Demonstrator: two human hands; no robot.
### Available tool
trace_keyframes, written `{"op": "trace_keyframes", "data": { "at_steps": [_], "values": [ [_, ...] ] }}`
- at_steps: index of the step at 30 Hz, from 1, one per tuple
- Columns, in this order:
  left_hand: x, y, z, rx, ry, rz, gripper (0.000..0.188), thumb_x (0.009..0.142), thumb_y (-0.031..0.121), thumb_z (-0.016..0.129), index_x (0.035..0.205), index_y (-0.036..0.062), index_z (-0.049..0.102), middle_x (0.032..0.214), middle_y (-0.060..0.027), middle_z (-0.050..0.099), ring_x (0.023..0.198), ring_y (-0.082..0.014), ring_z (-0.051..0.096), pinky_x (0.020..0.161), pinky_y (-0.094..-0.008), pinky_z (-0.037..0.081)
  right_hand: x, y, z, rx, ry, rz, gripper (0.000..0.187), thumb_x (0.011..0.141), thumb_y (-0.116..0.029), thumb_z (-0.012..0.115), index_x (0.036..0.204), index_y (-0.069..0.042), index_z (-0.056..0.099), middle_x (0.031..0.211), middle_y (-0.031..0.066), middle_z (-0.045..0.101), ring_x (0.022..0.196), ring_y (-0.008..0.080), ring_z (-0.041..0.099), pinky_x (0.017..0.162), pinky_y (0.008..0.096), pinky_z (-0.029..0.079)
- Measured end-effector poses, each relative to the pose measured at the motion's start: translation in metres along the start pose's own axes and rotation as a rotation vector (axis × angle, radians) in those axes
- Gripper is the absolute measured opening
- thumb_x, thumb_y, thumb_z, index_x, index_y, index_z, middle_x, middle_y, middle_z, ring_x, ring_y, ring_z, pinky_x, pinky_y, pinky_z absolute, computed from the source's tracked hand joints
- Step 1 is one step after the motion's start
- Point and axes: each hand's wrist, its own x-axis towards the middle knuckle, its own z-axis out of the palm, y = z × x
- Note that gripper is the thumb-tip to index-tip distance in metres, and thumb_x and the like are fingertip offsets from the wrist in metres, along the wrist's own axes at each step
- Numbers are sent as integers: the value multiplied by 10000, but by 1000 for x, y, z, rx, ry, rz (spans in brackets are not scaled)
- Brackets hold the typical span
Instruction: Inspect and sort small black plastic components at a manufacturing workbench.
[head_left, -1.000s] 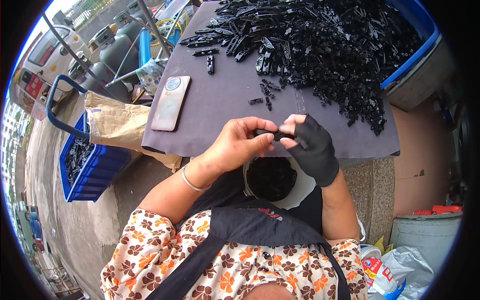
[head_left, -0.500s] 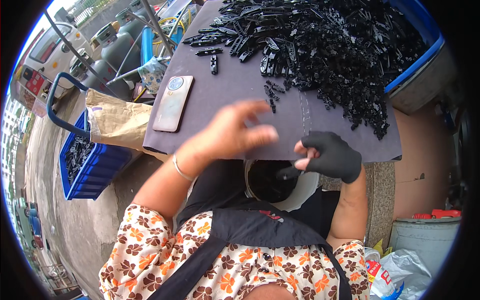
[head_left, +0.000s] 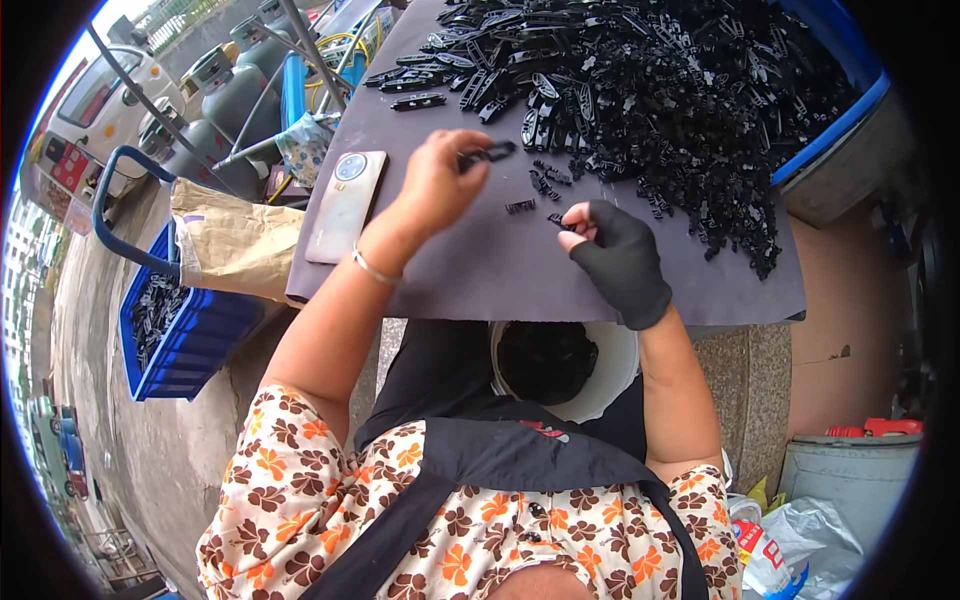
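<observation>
My bare left hand (head_left: pixel 440 182), a band at its wrist, is closed round one end of a long black plastic part (head_left: pixel 492 153) just above the table. To its right, my right hand (head_left: pixel 618 262) wears a black glove with bare fingertips. Thumb and forefinger pinch a small black plastic clip (head_left: pixel 558 220), partly hidden by the fingers. Several loose small clips (head_left: pixel 545 183) lie between the hands. Farther back, a heap of small clips (head_left: pixel 680 130) adjoins a pile of longer black parts (head_left: pixel 500 50).
A phone (head_left: pixel 345 207) lies on the table (head_left: pixel 450 285) at the left. Below its front edge stands a white bucket (head_left: pixel 620 375) with dark contents. A blue crate (head_left: pixel 190 340) of black parts and a brown paper bag (head_left: pixel 235 240) are left of the table; gas cylinders (head_left: pixel 235 95) stand beyond.
My left hand has moved forward and taken up the long part that lay apart near the phone. My right hand has moved from above the bucket to the loose clips and pinches one.
</observation>
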Motion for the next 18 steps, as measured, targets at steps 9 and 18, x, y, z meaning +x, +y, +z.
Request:
{"op": "trace_keyframes", "data": {
  "at_steps": [9,18],
  "values": [
    [-51,82,1,-668,-364,-265,256,786,-13,687,1032,1,617,783,34,609,682,-21,540,605,-172,462,-17,-24,-9,-264,109,-459,200,759,28,659,946,-29,618,814,65,613,717,158,591,617,264,473],
    [-52,89,-12,-855,-494,-420,322,810,71,695,1104,-11,593,824,-18,639,680,-62,574,610,-193,484,-22,-32,-20,-405,83,-528,206,726,3,691,916,-37,623,835,99,600,704,234,597,625,285,481]
  ]
}}
